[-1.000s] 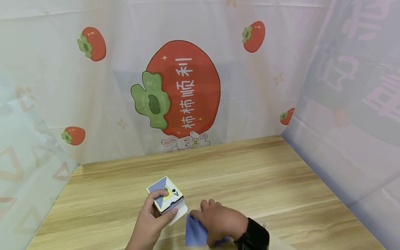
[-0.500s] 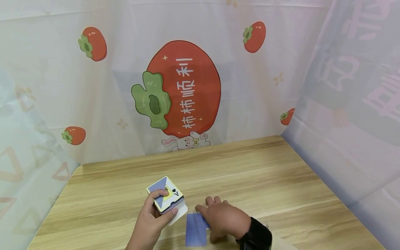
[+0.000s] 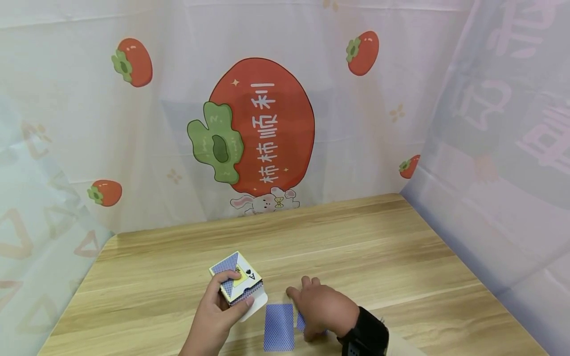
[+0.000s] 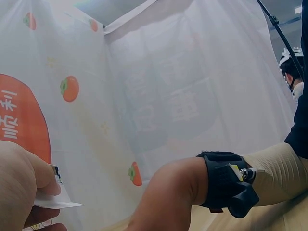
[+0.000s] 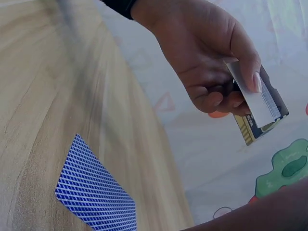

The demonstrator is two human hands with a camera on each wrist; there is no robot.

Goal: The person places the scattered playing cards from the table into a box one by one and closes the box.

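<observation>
In the head view my left hand (image 3: pixel 218 306) grips an opened playing card box (image 3: pixel 236 277), with a blue check and an ace of spades on its face. Its white flap hangs out, and card edges show in the mouth. A playing card (image 3: pixel 279 327) lies face down in front, blue-patterned. Just right of it, my right hand (image 3: pixel 320 309) spreads its fingers over a second blue card (image 3: pixel 301 322), mostly hidden beneath the palm. In the right wrist view, the left thumb presses the flap (image 5: pixel 255 98) of the box. Contact between the right fingertips and the card is hidden.
The wooden table (image 3: pixel 356 237) extends back to a white curtain (image 3: pixel 156 113) printed with persimmons. Another curtain (image 3: pixel 498 207) hangs along the right side. A black band (image 3: pixel 362 331) wraps the right wrist. Another person (image 4: pixel 291 72) shows at the left wrist view's right edge.
My right hand has shifted slightly right, and the second card has moved right with it, uncovering the first card and leaving a narrow gap. The left hand and box stay nearly still.
</observation>
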